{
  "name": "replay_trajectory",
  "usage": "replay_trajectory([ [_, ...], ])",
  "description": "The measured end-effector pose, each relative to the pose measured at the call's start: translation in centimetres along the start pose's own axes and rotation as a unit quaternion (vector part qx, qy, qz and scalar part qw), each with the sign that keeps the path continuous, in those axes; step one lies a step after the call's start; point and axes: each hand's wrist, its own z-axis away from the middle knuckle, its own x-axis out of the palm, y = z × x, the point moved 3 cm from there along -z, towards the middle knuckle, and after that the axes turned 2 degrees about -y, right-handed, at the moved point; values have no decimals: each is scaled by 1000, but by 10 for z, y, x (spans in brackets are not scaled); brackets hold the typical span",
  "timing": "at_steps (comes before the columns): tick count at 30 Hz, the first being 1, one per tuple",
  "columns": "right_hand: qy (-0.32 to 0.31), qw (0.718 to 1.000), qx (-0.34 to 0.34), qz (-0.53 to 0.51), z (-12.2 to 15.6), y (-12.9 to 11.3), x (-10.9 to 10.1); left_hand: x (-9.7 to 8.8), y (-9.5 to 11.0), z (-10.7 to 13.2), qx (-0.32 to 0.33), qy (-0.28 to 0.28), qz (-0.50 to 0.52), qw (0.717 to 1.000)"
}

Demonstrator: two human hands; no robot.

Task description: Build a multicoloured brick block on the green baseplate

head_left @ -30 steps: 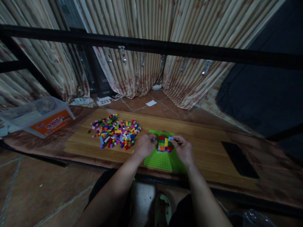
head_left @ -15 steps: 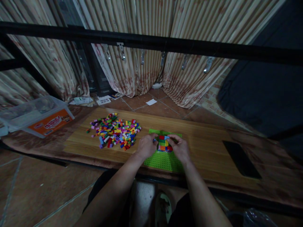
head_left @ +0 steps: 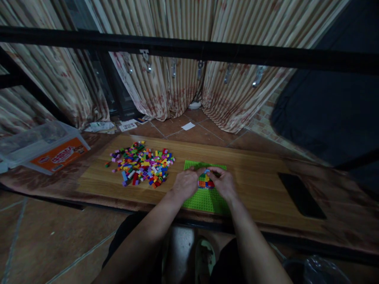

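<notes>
Wooden board point(head_left: 251, 177): left hand point(head_left: 185, 184) and right hand point(head_left: 225, 184) pinch a small brick stack point(head_left: 205, 184) on a mostly bare green baseplate point(head_left: 204, 202); a large loose brick pile point(head_left: 140, 163) lies at ten o'clock.

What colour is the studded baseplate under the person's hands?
The baseplate is bright green, clearest in the head view.

Both forearms reach forward — left hand point(head_left: 185, 184) and right hand point(head_left: 225, 184) curled (fingertips nearly meeting).

A dim, dark picture.
Soft light falls on the wooden board point(head_left: 254, 173); the corners are very dark, and lines bend near the edges.
</notes>
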Motion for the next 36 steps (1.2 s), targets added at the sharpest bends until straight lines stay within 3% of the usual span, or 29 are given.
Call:
replay_trajectory([
  [13,-18,1000,12,4,-12,5,4,-4,28,-8,-44,-10,-64,997],
  [23,-9,999,0,-48,-6,10,1,2,26,-3,-58,2,-80,995],
  [27,27,998,13,-55,-8,10,-4,3,25,-4,-53,3,-73,996],
  [36,49,996,63,-32,-15,16,7,0,25,-4,-51,-10,-62,997],
])
